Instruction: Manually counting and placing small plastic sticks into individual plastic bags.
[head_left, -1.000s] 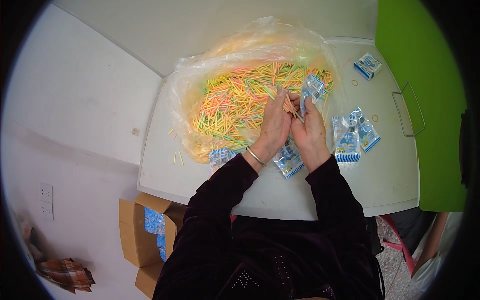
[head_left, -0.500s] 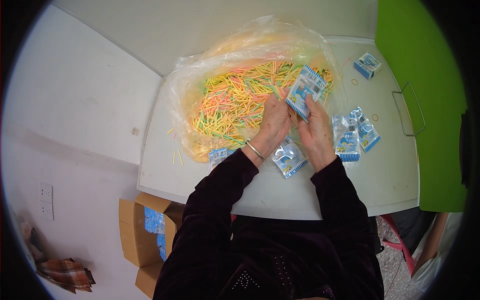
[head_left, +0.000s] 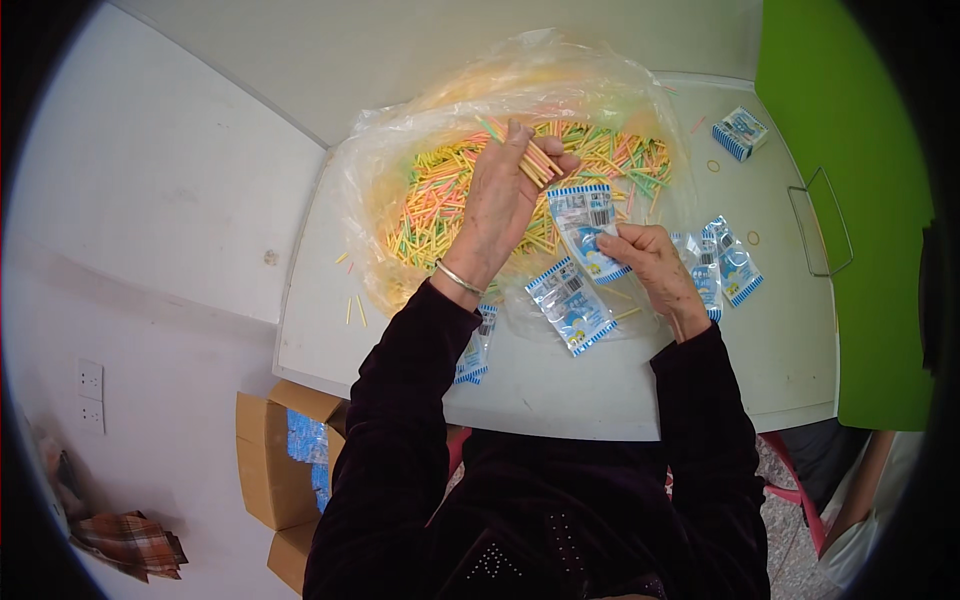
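My left hand [head_left: 500,197] is over the clear plastic bag [head_left: 375,150], its fingers closed round a small bunch of thin pastel sticks [head_left: 538,165]. The bag lies wide open, heaped with loose sticks [head_left: 440,215] in yellow, pink and green. Just to the right, my right hand [head_left: 657,268] pinches a blue-and-white packet [head_left: 583,238] by its lower right edge. Below that packet, another flat packet [head_left: 570,310] rests at the bag's near edge. Beside my left sleeve lie more packets [head_left: 477,345], partly covered by the arm.
Two packets [head_left: 738,262] lie right of my right hand. A bundle of packets [head_left: 740,133] sits at the far right, near rubber bands [head_left: 713,166]. A wire frame [head_left: 822,225] stands by the green panel [head_left: 880,300]. Below the table's left edge, a cardboard box [head_left: 262,465] holds blue packets.
My hands have moved apart. The left went up and left and now shows a bunch of sticks in its fingers; the right brought its packet lower, toward me.
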